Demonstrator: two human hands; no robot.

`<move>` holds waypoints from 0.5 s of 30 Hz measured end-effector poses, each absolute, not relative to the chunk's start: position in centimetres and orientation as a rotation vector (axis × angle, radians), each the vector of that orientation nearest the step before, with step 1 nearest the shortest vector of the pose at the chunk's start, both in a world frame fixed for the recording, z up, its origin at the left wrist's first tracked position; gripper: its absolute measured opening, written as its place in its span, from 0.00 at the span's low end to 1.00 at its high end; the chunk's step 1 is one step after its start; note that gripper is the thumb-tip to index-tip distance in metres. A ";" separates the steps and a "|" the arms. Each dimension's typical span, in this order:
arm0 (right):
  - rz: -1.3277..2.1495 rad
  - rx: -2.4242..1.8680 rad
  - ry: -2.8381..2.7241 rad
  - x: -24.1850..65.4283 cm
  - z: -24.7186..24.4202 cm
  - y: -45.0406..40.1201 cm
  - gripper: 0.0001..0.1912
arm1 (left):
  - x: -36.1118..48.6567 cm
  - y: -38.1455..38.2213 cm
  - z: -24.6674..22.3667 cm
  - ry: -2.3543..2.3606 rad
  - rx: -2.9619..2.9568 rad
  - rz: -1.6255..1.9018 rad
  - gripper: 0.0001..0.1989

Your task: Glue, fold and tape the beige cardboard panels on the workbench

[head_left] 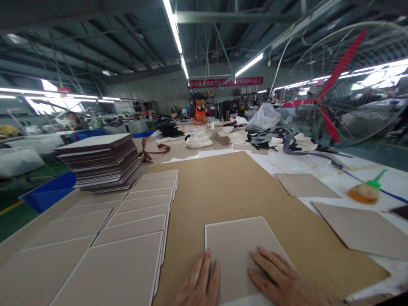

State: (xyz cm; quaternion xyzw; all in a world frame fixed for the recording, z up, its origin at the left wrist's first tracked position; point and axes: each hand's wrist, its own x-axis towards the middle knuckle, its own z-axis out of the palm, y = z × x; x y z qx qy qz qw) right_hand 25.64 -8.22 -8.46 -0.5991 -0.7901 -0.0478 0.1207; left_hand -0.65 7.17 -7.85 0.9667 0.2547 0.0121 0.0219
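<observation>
The beige panel (237, 240) lay flat on the tan board (216, 182) right in front of me, its pale border showing along the far and left edges; both my hands were on it, neither closed around anything. My left hand (201, 281) was open, the fingers stretched forward and close together at the panel's left edge, with the thumb resting on its face; my right hand (276, 276) was open too, palm down, its fingers a little spread and pressed to the right part of the panel.

To my left, overlapping panels (137, 246) ran away from me in two rows; beyond them stood a tall stack of panels (105, 159), brown at the sides, with a blue container (49, 191) below and to its left. On my right were two loose panels (363, 229), and near them a green-capped bottle (365, 192) with what looked like amber liquid in it; a big fan (318, 101) with red blades rose behind. Farther off, past a clear plastic bag (263, 117) and dark scraps (264, 137), I had a person (199, 111) in an orange apron in view.
</observation>
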 end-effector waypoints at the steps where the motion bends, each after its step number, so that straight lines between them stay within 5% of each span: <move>1: 0.003 -1.757 -2.313 25.7 -7.0 -8.1 0.31 | -0.4 7.4 -7.4 0.801 2.981 0.028 0.26; 6: 0.544 -1.753 -2.281 26.2 -1.1 -6.8 0.35 | 1.4 6.9 -3.5 0.825 2.826 -0.149 0.37; 12: 0.511 -1.720 -2.332 28.6 -1.7 -3.0 0.33 | 4.0 5.8 -0.6 1.047 2.690 -0.183 0.35; 15: 0.460 -1.679 -2.354 29.9 -2.8 -1.0 0.36 | 4.9 5.9 -0.3 1.083 2.662 -0.173 0.45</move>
